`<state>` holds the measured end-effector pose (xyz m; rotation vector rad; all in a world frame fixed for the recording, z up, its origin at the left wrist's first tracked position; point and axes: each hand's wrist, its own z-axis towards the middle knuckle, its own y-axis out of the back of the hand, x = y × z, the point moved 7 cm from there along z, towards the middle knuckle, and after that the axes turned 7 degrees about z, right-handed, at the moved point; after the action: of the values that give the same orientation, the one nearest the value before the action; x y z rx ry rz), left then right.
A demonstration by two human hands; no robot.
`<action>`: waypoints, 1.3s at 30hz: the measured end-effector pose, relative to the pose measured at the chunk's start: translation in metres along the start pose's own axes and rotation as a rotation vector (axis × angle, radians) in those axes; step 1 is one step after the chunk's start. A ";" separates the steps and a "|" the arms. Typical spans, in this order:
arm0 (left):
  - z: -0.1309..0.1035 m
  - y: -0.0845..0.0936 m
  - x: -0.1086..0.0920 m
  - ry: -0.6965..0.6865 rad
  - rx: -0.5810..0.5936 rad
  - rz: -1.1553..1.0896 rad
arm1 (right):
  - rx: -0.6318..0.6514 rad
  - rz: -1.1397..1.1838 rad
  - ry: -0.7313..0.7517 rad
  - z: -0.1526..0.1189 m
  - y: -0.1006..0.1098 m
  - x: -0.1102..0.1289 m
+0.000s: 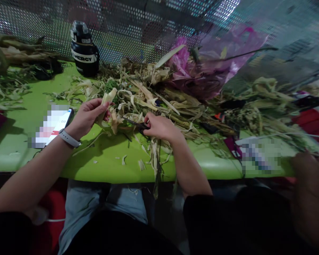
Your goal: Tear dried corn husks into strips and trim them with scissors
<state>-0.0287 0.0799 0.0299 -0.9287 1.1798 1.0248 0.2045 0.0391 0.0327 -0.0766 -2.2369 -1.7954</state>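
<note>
My left hand [92, 115] is closed, with a piece of pale dried corn husk [110, 96] pinched between its thumb and fingers. To its right, my right hand [158, 126] grips a pair of dark scissors [142, 126], fingers round the handles. The scissor blades point left toward the husk in my left hand. Behind both hands lies a tangled heap of dried husks [146, 95]. Some long shreds [155, 159] hang over the front table edge below my right hand. Whether the blades touch the husk I cannot tell.
A black bottle [85, 53] stands at the back left of the green table [108, 163]. A lit phone [54, 125] lies beside my left wrist. Pink plastic bag [202, 71] film rests behind the heap. At the right edge is another person's hand [309, 164], near a second phone [257, 156].
</note>
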 end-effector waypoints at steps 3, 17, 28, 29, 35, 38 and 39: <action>0.000 -0.002 -0.002 -0.015 0.027 -0.044 | 0.043 -0.020 0.046 0.000 -0.003 0.004; -0.002 0.006 -0.022 -0.092 -0.066 -0.239 | -0.201 0.541 0.058 0.003 0.026 -0.027; -0.001 0.004 -0.035 -0.161 0.025 -0.220 | 0.132 0.499 0.184 0.006 -0.003 -0.004; -0.001 0.004 -0.035 -0.161 0.024 -0.211 | 0.151 0.433 0.198 0.006 -0.006 -0.002; -0.004 -0.001 -0.035 -0.094 0.026 -0.209 | 0.135 0.205 0.233 0.006 -0.011 0.008; -0.006 -0.005 -0.029 -0.053 0.037 -0.169 | 0.107 0.130 0.253 0.007 -0.011 0.013; -0.007 -0.006 -0.027 -0.049 0.041 -0.150 | 0.091 0.119 0.263 0.007 -0.011 0.014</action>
<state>-0.0274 0.0684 0.0553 -0.9398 1.0703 0.8950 0.1873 0.0415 0.0246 0.0411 -2.0774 -1.5424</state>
